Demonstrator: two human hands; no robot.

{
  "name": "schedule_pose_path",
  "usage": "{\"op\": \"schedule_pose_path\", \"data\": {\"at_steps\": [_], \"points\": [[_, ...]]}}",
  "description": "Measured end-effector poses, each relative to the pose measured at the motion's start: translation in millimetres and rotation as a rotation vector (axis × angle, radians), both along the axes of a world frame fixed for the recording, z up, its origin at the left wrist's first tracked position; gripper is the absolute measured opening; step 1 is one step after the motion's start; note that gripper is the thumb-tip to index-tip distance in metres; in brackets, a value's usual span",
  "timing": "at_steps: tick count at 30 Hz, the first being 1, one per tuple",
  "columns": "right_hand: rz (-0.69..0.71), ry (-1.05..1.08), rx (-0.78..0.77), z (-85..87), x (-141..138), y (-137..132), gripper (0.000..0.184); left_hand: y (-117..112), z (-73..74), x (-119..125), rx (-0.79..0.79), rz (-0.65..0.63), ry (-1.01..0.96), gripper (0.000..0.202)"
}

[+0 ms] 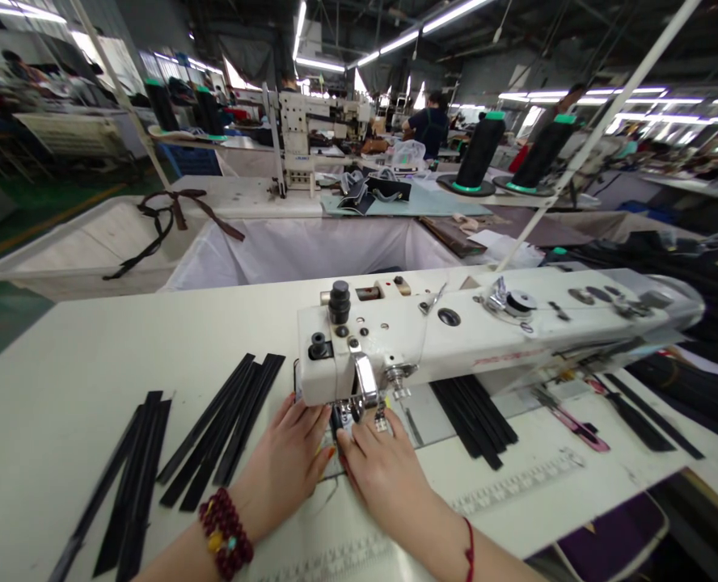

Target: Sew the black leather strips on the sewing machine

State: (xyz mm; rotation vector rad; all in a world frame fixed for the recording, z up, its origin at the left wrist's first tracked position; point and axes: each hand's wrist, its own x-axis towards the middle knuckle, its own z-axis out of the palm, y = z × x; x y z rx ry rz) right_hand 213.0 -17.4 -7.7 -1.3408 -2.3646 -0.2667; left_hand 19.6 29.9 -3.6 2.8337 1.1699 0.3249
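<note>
A white sewing machine stands across the table in front of me. My left hand lies flat on the table just left of the needle area, fingers stretched toward the presser foot. My right hand rests beside it on the right, fingers extended and pressed down by the presser foot. A narrow dark strip seems to lie under the fingertips at the needle, mostly hidden. A beaded bracelet is on my left wrist, a red string on my right.
Black strips lie in two piles on the left, more behind the machine. Pink-handled snips lie to the right. Thread cones stand beyond. A white cloth bin sits behind the table; another person works far back.
</note>
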Motion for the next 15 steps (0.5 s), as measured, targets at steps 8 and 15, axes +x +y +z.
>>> {"op": "schedule_pose_path", "data": {"at_steps": [8,15], "points": [[-0.02,-0.087,-0.015,1.6,-7,17,0.025,3,5.9,3,-0.011,0.005,-0.015,0.029],[-0.058,0.072,0.015,3.6,9,-8,0.018,5,7.6,3,-0.001,0.009,-0.006,0.024]]}}
